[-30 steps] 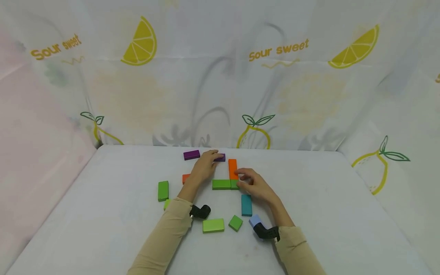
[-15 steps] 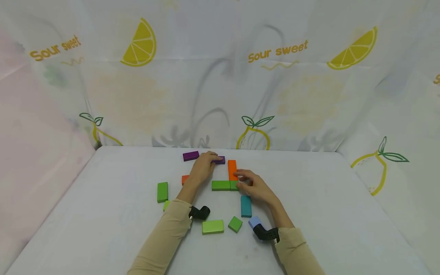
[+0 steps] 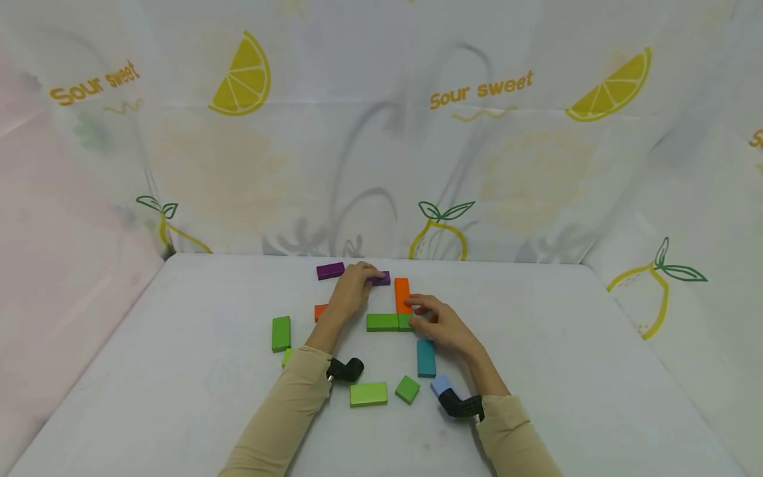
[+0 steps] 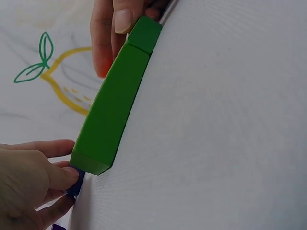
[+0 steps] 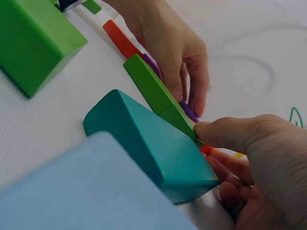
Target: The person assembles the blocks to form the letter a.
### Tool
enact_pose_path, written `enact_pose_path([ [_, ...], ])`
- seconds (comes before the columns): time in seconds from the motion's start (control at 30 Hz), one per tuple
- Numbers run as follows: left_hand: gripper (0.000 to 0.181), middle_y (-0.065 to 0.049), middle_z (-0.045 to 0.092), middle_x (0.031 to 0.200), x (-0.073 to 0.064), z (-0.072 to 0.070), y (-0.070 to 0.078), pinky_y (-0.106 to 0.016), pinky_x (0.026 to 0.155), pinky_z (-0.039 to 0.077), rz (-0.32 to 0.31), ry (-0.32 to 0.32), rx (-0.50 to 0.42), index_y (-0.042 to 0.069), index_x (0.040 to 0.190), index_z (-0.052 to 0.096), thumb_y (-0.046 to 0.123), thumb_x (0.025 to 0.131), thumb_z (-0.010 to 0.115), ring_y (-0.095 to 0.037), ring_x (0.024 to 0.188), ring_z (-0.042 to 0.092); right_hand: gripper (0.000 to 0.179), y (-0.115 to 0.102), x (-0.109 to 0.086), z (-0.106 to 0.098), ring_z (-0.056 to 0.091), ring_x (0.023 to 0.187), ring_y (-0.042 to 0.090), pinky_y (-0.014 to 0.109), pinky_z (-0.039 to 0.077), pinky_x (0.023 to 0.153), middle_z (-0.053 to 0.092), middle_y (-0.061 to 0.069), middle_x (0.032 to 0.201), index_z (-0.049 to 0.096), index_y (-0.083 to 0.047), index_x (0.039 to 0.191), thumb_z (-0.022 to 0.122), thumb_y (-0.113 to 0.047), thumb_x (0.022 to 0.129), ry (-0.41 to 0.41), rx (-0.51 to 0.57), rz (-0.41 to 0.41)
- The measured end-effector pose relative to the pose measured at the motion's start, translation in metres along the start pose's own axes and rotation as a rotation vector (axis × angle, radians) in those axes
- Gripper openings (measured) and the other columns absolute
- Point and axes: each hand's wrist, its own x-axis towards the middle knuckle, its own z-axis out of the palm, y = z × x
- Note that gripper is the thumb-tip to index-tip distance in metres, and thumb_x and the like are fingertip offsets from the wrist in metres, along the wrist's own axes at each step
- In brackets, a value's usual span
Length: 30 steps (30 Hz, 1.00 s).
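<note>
My left hand (image 3: pixel 356 286) reaches to the far part of the table and pinches a purple block (image 3: pixel 381 278), thumb against it in the left wrist view. My right hand (image 3: pixel 444 321) rests at the right side of two touching blocks. Its thumb touches a small green block (image 3: pixel 405 322), and its fingers touch the upright-lying orange block (image 3: pixel 402 295). A longer green block (image 3: pixel 382 322) lies end to end with the small green one. In the right wrist view, the fingers of my right hand are partly hidden behind a teal block (image 5: pixel 148 143).
A dark purple block (image 3: pixel 330 271) and a red-orange block (image 3: pixel 320 311) lie left. Green (image 3: pixel 281 334), lime (image 3: pixel 368 394) and square green (image 3: pixel 408 389) blocks lie nearer, with a light blue block (image 3: pixel 441 385) under the right wrist camera. A printed cloth stands behind the white table (image 3: pixel 179 371).
Both hands keep nearly the same places and hold. The purple block has edged slightly nearer to the orange and green blocks. The whole view has shifted a little.
</note>
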Motion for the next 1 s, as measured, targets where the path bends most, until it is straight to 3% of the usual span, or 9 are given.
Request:
enact_pose_path([
  [0.2,0.032,-0.013,0.063,0.113,0.0,0.002,-0.002,-0.042,0.1,0.044,0.013,-0.004,-0.026,0.009,0.106,0.072,-0.01,0.087,0.054,-0.031,0.107,0.057,0.04,-0.027,-0.01,-0.007,0.052,0.114,0.038,0.036,0.043,0.088,0.043,0.023,0.142,0.053,0.003,0.13,0.058,-0.008,0.092,-0.024,-0.003,0.002],
  [0.43,0.032,-0.012,0.063,0.112,0.001,0.003,-0.001,-0.042,0.1,0.044,0.006,-0.002,-0.052,0.009,0.106,0.072,-0.01,0.087,0.053,-0.03,0.107,0.057,0.04,-0.031,-0.011,-0.008,0.052,0.115,0.038,0.037,0.042,0.09,0.045,0.022,0.141,0.052,0.003,0.13,0.058,-0.008,0.092,-0.025,-0.002,-0.005],
  [0.63,0.032,-0.011,0.062,0.116,0.0,0.004,-0.001,-0.041,0.102,0.043,-0.014,-0.035,-0.044,0.01,0.109,0.071,-0.007,0.089,0.053,-0.029,0.109,0.056,0.04,-0.025,-0.009,-0.006,0.052,0.114,0.037,0.036,0.043,0.088,0.046,0.021,0.14,0.053,0.002,0.13,0.058,-0.008,0.092,-0.022,-0.007,0.004],
  [0.9,0.031,-0.011,0.063,0.116,0.0,0.003,0.0,-0.041,0.101,0.043,-0.016,-0.035,-0.048,0.011,0.108,0.071,-0.007,0.089,0.054,-0.029,0.109,0.057,0.04,0.011,0.003,0.001,0.053,0.112,0.029,0.034,0.043,0.087,0.047,0.013,0.142,0.055,-0.008,0.13,0.06,-0.017,0.092,0.006,-0.025,-0.001],
  [1.0,0.031,-0.01,0.063,0.116,0.001,0.003,0.0,-0.041,0.102,0.043,-0.008,-0.037,-0.045,0.011,0.108,0.071,-0.007,0.089,0.055,-0.029,0.109,0.057,0.039,0.008,0.002,-0.001,0.053,0.112,0.029,0.034,0.043,0.087,0.047,0.014,0.142,0.056,-0.007,0.13,0.06,-0.017,0.092,0.003,-0.021,-0.009],
])
